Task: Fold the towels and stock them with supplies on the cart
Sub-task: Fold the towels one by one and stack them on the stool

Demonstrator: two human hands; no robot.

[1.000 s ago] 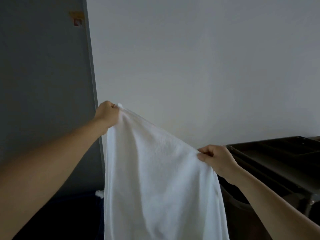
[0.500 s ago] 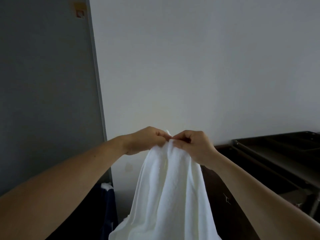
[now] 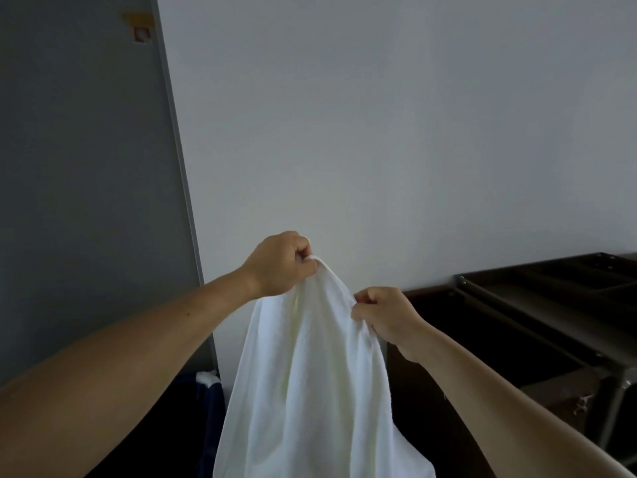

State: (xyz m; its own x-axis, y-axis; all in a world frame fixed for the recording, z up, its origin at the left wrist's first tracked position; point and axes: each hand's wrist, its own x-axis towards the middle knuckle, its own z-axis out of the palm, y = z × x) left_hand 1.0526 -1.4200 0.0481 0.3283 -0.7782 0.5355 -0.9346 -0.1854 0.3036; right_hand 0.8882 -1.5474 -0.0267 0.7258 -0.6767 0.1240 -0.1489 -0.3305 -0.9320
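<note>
Left of the dark metal cart (image 3: 551,305), the left hand (image 3: 281,263) now grips the limp white terry towel (image 3: 310,391) at its top alone, the right hand (image 3: 386,319) having slid down to pinch its edge, so fold 1 looks done.

Bare left hand (image 3: 281,263), forearm (image 3: 155,346) with small dark spot (image 3: 188,313); bare right hand (image 3: 386,319).

Towel (image 3: 310,374): white, hanging from centre frame to the bottom edge, creased lengthwise.
Left hand (image 3: 281,263): centre, gripping the towel's top corner.
Right hand (image 3: 386,319): just lower right of the left, pinching the towel's edge.
Cart (image 3: 551,305): dark, at the right edge.
Wall (image 3: 379,132): pale, behind.
Sticker (image 3: 139,27): upper left, on a grey panel (image 3: 86,167).
</note>
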